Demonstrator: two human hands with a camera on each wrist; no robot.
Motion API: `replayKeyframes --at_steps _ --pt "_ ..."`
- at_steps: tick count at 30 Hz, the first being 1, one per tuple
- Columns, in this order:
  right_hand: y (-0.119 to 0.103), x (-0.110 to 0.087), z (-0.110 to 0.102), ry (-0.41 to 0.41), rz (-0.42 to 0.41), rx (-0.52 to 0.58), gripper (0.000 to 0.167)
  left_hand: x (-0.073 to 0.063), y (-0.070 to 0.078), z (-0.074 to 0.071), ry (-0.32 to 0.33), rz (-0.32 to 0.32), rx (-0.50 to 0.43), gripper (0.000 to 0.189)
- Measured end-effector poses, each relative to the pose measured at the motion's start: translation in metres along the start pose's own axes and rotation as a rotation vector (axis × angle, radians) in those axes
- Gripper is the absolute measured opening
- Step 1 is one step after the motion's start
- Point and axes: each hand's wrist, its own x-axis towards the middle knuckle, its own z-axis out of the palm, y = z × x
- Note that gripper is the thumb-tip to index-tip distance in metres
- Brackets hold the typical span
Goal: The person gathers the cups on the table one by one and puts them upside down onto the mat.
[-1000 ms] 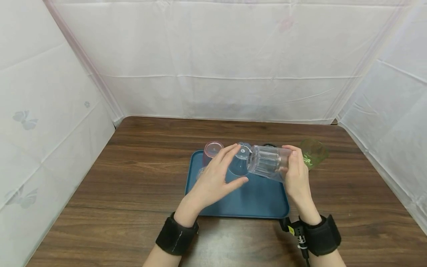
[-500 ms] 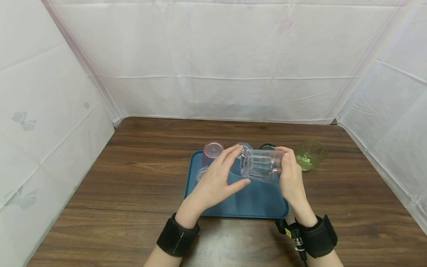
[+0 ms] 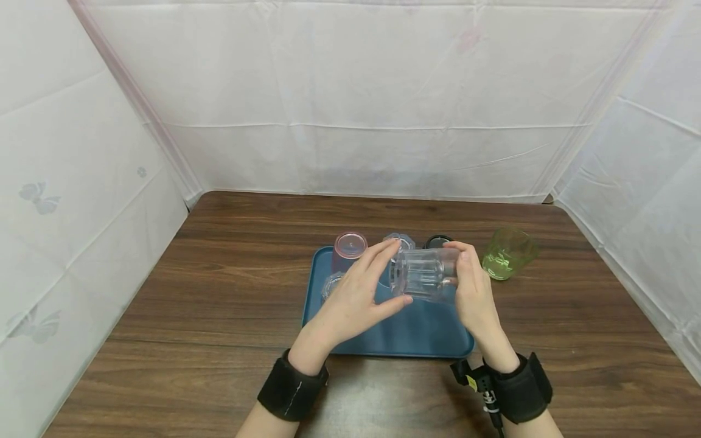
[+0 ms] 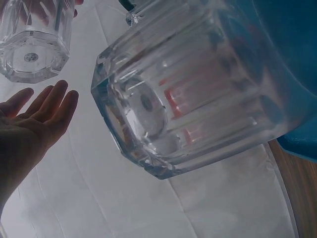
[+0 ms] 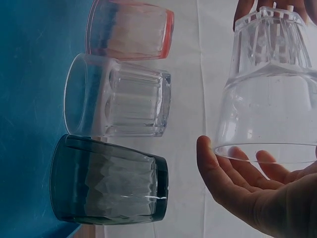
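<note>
As the right hand (image 3: 477, 297) grips the clear cup (image 3: 424, 274) lower right of centre and shifts it left, it nears the spread left hand (image 3: 355, 298), contact unclear, seemingly within both hands' reach.

Clear tumbler (image 3: 423, 274), faceted base, held on its side above blue tray (image 3: 413, 334).

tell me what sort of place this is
Likely a makeshift recording booth: white patterned sheets line three sides of a brown wood-grain table, with wide black wrist straps in view.
</note>
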Motion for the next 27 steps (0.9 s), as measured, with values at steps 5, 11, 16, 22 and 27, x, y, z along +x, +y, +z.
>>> replayKeyframes --at_steps 5,11,16,22,27 --pt "0.0009 -0.0005 0.0006 -0.026 -0.012 0.043 0.042 -0.0001 -0.0002 0.0017 -0.010 -0.007 0.002 0.078" --pt "-0.0002 -0.0010 0.0015 -0.032 -0.007 0.061 0.044 -0.0002 -0.0002 0.0024 -0.012 -0.005 0.003 0.078" --pt "-0.0009 -0.0009 0.0015 -0.049 -0.006 0.078 0.044 -0.0001 -0.0002 0.0029 -0.010 0.000 0.000 0.079" --pt "-0.0025 -0.0014 0.0016 -0.059 0.000 0.087 0.044 0.0003 0.0002 0.0026 -0.015 0.008 0.004 0.081" --pt "-0.0027 -0.0013 0.0014 -0.068 -0.001 0.109 0.043 0.0009 0.0015 0.0022 -0.016 0.010 -0.007 0.083"
